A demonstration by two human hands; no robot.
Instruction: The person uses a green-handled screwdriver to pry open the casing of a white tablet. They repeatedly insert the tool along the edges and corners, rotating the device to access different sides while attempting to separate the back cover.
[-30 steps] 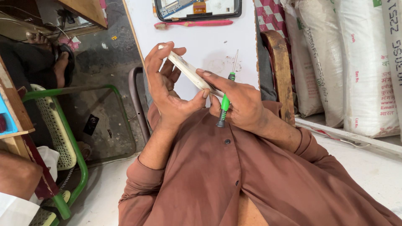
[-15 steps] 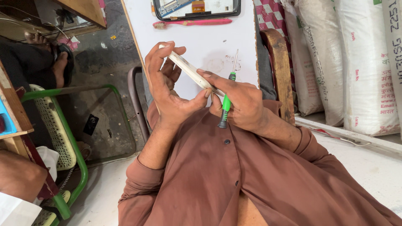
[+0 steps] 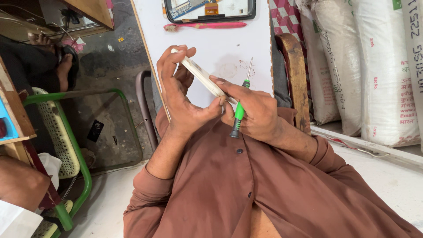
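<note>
My left hand [image 3: 178, 99] grips a slim white phone-like slab [image 3: 200, 76] edge-on, with fingers curled over its far end and the thumb at its near end. My right hand [image 3: 255, 112] presses its thumb and forefinger on the slab's lower end, and a small green-handled screwdriver [image 3: 240, 110] is tucked in its fingers, tip pointing away. Both hands hover above a white board [image 3: 220, 42] that lies across my lap. I wear a brown shirt.
At the board's far edge lie an opened dark device [image 3: 209, 9] and a pink toothbrush [image 3: 205, 26]. A wooden chair arm [image 3: 297, 75] and white sacks [image 3: 365, 66] stand to the right. A green metal chair [image 3: 61, 132] and another person's arm [image 3: 17, 185] are on the left.
Both hands have shifted only slightly with the white slab. The screwdriver has stayed tucked in my right hand.
</note>
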